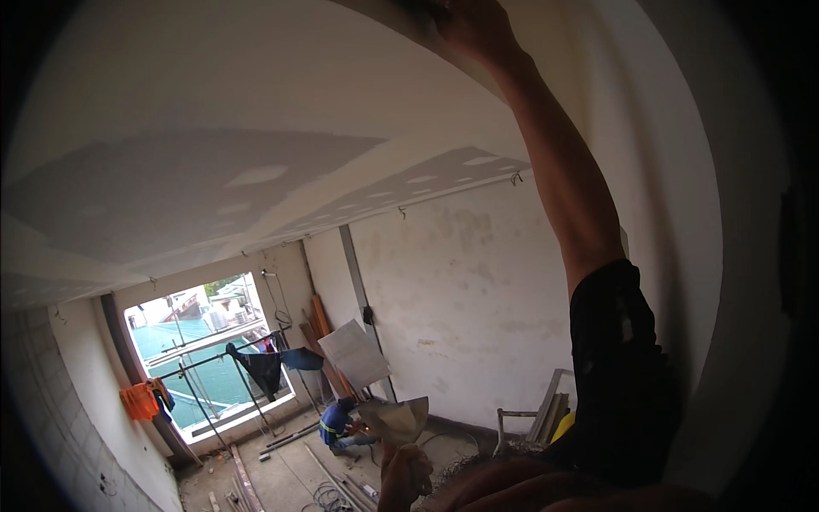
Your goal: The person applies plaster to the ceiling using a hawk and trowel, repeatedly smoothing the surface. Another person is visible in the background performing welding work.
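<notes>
Low in the middle, my left hand (pixel 407 468) is closed in a fist below a flat tan-grey plate-like tool (pixel 401 418). Pale, paste-like material seems to cover the tool's upper face; its handle is hidden in the fingers. My right arm stretches up to the ceiling, and my right hand (pixel 473 30) has its fingers curled at the top edge of the picture. Something dark lies at those fingers, against the ceiling edge, too shadowed and cut off to name. The ceiling (pixel 256 85) shows grey boards with whitish patches and bands.
Below, a person in a blue top (pixel 337 422) crouches on the floor. Clothes hang on a metal rail (pixel 200 365) before the window opening (pixel 196 333). Boards and a white panel (pixel 354 352) lean on the wall; long bars, cable (pixel 331 497) and a metal frame (pixel 512 416) stand or lie around.
</notes>
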The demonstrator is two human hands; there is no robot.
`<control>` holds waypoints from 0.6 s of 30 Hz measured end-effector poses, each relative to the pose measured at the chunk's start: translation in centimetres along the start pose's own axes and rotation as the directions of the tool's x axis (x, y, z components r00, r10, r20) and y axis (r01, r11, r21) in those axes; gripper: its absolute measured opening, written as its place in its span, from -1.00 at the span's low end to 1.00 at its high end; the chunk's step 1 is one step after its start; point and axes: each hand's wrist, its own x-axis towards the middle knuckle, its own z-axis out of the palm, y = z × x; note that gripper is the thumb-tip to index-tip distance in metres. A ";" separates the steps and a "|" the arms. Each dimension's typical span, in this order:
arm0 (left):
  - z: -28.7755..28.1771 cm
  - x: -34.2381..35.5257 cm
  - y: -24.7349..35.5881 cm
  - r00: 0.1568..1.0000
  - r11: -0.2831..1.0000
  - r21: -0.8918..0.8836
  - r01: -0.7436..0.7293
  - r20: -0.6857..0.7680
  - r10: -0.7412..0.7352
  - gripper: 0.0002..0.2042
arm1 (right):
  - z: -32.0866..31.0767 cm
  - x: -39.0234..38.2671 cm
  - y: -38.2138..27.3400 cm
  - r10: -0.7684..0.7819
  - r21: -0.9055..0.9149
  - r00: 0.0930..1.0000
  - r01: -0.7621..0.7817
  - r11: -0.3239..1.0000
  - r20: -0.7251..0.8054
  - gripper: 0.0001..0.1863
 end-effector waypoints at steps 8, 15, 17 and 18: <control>-0.8 1.0 -0.5 0.998 1.000 -0.026 0.012 0.069 -0.010 -0.87 | -0.6 -1.1 -0.7 -0.087 0.002 0.996 0.087 0.996 -0.030 -0.81; -2.7 2.3 -1.9 0.987 0.998 -0.056 -0.014 0.160 0.023 -0.75 | -3.9 -2.6 -2.4 -0.004 0.160 1.000 0.000 0.987 0.021 -0.87; -2.7 2.3 -1.7 0.981 0.998 -0.062 -0.026 0.189 0.038 -0.71 | -4.1 -2.1 -1.2 0.070 0.119 0.997 -0.067 0.991 -0.019 -0.87; -2.7 2.4 -1.7 0.978 0.998 -0.062 -0.034 0.205 0.046 -0.69 | -4.1 -1.7 -0.4 0.076 0.099 0.996 -0.072 0.992 -0.038 -0.87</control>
